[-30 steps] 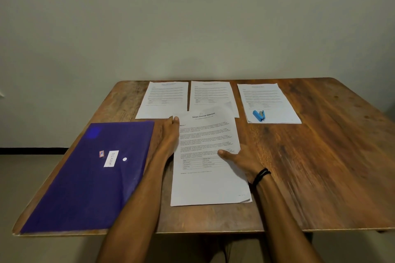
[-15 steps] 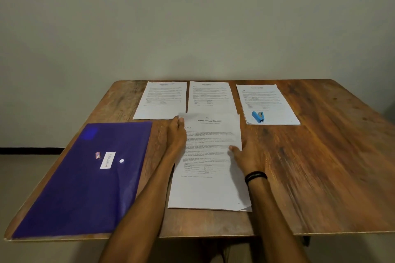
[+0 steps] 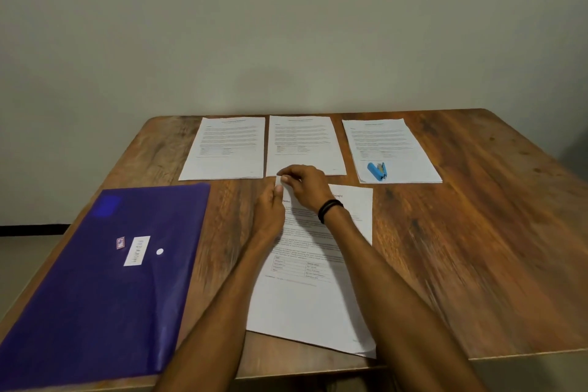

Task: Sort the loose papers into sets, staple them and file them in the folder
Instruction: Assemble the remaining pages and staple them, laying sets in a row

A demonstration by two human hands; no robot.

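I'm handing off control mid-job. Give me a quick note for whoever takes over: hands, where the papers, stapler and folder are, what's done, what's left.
Left hand: flat at the left edge of the near stack, steadying it.
Right hand: pinches the upper-left corner of the top sheet.
Far side of the wooden table: left pile, middle pile, right pile with the blue stapler lying on it.
Purple folder: closed, near left.
Done: three piles started.
Left: sort the near stack, staple the sets, file them.
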